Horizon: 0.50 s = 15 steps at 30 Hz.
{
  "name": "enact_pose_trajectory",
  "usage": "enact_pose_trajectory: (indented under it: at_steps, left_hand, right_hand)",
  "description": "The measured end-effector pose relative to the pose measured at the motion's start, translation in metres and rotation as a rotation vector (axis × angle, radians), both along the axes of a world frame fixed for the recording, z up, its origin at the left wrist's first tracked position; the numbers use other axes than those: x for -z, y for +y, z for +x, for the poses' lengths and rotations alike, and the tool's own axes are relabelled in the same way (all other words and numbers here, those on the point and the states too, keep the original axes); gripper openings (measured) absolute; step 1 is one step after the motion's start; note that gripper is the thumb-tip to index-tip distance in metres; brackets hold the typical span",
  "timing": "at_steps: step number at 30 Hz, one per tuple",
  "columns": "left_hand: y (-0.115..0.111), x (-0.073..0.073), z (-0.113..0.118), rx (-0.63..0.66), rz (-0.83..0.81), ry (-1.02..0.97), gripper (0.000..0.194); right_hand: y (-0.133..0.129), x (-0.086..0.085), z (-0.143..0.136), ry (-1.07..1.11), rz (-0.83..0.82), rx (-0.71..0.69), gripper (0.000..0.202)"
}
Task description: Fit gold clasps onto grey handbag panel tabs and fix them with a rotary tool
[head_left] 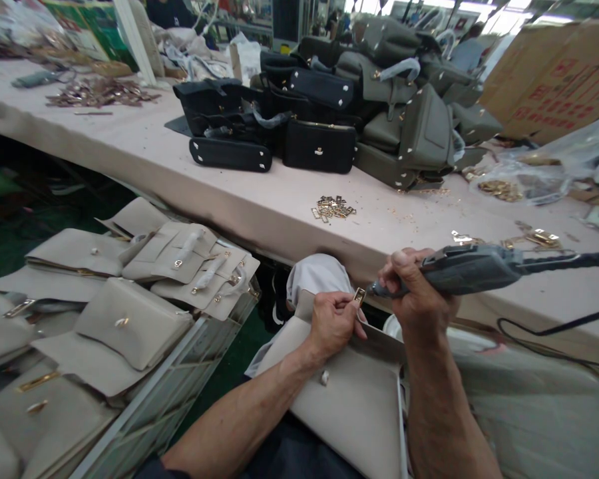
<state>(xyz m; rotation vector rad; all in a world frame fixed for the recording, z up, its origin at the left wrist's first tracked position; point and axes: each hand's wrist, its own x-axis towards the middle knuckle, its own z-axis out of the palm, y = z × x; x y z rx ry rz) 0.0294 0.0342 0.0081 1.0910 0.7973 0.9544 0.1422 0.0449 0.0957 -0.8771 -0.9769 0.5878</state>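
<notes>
A cream handbag (354, 412) lies across my lap with its flap folded out toward the table. At the flap's edge, my left hand (333, 322) is closed, thumb and fingers pinching a small gold rectangular clasp plate (359, 297). My right hand (419, 293) wraps round a dark grey electric screwdriver (472, 269), held nearly level. Its tip points left, close beside the plate; whether it touches a screw is too small to tell. On the bag's front sits a small metal turn lock (325, 378).
More cream bags (130, 326) fill a rack (180, 399) on the left. Black bags (319, 143) and olive bags (419, 133) are piled on the table (259, 206). Gold plates (333, 207) lie near its front edge. The screwdriver's cable (569, 263) runs right; a carton (554, 80) stands behind.
</notes>
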Motion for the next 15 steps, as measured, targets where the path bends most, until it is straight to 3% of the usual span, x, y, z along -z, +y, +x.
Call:
enact_pose_trajectory:
  at_steps: [6, 15]
  left_hand:
    - [-0.002, 0.003, -0.002, -0.004, -0.012, -0.025, 0.026]
    - [-0.007, 0.001, -0.002, -0.037, 0.007, -0.016, 0.023]
  right_hand:
    - [0.003, -0.002, -0.001, 0.015, -0.029, -0.052, 0.030]
    - [0.002, -0.008, -0.011, 0.020, -0.050, 0.114, 0.032]
